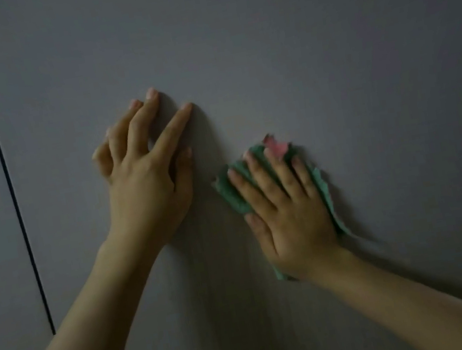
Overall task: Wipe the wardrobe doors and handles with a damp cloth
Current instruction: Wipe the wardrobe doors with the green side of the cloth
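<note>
My right hand (288, 214) pressed the green cloth (233, 188) (pink corner) flat against the wardrobe door (325, 52); my left hand (146, 186) rested there, fingers released.

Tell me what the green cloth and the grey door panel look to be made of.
Green cloth: a soft, thin fabric, perhaps microfibre or a non-woven wipe; its edges are ragged and it crumples under the right hand. A pink patch shows at its top.

Grey door panel: a smooth, matt sheet, likely laminate or painted board; it is flat and even, with no visible shine. The dim light leaves this open.

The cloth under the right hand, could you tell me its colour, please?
Green cloth with a pink patch at its top, head view.
</note>
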`<state>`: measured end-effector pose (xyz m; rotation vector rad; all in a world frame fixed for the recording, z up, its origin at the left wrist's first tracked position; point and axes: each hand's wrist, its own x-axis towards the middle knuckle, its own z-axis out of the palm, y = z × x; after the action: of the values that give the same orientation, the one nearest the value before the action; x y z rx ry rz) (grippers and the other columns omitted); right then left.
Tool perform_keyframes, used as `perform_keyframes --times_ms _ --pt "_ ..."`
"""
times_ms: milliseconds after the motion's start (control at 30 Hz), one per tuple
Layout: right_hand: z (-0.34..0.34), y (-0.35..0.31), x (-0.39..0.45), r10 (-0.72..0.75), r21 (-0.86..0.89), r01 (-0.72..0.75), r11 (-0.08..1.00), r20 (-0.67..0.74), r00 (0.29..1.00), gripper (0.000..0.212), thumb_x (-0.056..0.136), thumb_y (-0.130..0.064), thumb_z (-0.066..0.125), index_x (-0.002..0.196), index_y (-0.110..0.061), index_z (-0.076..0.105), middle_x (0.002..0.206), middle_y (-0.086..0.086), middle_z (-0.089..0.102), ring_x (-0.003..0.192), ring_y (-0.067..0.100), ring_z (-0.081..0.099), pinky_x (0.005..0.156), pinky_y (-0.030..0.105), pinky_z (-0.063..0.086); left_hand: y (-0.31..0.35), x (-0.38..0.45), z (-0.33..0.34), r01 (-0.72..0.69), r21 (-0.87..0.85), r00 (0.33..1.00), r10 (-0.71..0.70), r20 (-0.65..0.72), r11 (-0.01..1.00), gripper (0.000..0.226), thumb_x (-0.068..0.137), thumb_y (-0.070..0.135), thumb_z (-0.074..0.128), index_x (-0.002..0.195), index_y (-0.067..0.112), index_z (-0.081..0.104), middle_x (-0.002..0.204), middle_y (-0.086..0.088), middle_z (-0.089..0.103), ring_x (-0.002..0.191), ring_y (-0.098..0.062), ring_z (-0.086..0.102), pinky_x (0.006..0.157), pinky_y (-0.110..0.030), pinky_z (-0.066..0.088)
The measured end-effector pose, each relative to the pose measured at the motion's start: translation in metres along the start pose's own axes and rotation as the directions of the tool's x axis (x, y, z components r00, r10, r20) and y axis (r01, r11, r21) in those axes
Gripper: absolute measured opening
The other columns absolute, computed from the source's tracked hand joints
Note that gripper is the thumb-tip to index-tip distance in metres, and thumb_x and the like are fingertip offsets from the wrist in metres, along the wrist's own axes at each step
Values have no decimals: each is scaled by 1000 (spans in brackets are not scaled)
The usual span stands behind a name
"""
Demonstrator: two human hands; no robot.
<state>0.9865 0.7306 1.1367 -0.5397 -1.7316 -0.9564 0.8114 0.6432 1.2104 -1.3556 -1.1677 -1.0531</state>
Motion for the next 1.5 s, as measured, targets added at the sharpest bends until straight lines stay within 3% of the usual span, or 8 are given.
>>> perform_keyframes --times_ms 133,367,600,800,1033,1100,1267,1500 --pt "-7 24 -13 -234 -14 236 972 86 969 49 101 -37 25 147 -22 26 153 1 25 141 26 26 118 48 12 0 3 -9 -7 -1 999 7 53 1000 49 96 37 42 143 24 45 152 -13 33 138 -34 27 106 -45 22" --pt "0 -5 31 300 -33 -305 952 -111 947 52 100 -34 25 148 -15 26 154 9 28 143 34 23 117 50 12 -25 -20 -29 74 50 996 -76 40 996 49 94 37 46 142 25 45 154 -16 25 138 -35 20 111 -49 16" --pt "0 -16 -20 -240 28 238 971 105 965 48 101 -35 26 147 -23 29 153 -1 26 141 25 26 118 47 12 -40 -39 -32 74 45 997 -75 28 996 49 96 36 45 143 22 44 153 -19 26 140 -33 17 112 -50 14" --pt "4 -44 36 145 32 -144 989 -60 988 50 100 -34 29 146 -17 33 153 4 31 142 31 24 117 49 14 -63 -48 -44 62 43 997 -64 45 997 51 95 36 47 144 23 43 154 -17 25 141 -31 17 113 -46 12" --pt "9 -60 -5 -332 22 332 943 136 934 51 98 -35 32 147 -23 28 153 -2 24 141 21 25 118 45 9 -73 -54 -46 37 60 997 -41 59 997 52 97 40 43 145 22 41 155 -17 25 143 -32 18 112 -46 14" --pt "6 -47 -2 -307 9 309 951 136 942 51 98 -35 32 147 -23 27 153 -2 24 141 21 26 117 46 13 -75 -64 -52 94 72 993 -99 65 993 52 96 41 45 145 23 41 155 -19 22 142 -31 15 112 -45 13" --pt "12 -78 40 87 10 -86 996 -45 995 51 100 -35 28 147 -17 29 153 3 28 142 31 23 117 47 11 -85 -93 -60 170 94 984 -175 45 981 52 95 40 48 144 22 43 152 -23 24 139 -31 13 111 -50 13" --pt "14 -88 -6 -267 13 267 964 115 957 49 100 -35 29 147 -23 27 154 -2 24 139 25 28 118 46 13 -89 -114 -64 254 75 965 -258 46 964 53 94 39 51 143 22 44 152 -21 26 138 -27 13 111 -55 14"
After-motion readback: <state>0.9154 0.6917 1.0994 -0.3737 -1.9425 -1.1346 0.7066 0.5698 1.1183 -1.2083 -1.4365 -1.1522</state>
